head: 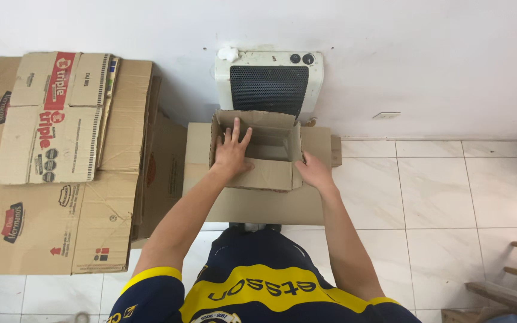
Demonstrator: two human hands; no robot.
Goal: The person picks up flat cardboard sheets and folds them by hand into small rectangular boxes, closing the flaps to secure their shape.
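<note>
**Forming a small carton by hand**

Holding steady: small open cardboard box (257,149) sits on a flat cardboard sheet (252,203) on the floor, straight ahead at 12 o'clock, just in front of a white wall heater (268,81).

- Left hand (233,152) lies flat on the box's left wall and flap, fingers (235,128) spread and released, pressing rather than gripping.
- Right hand (312,170) cups the box's right near corner; its fingers curl around the edge, grasping the wall.
- Judgement: the walls look soft and a bit skewed. Best kept square by pressing both sides evenly and creasing along the existing fold lines, not forcing one corner.
- At 9 o'clock, well apart: a stack of flattened cartons (61,161).
- White tiled floor (438,197) runs to 3 o'clock; wooden furniture (513,293) at 4 o'clock.
</note>
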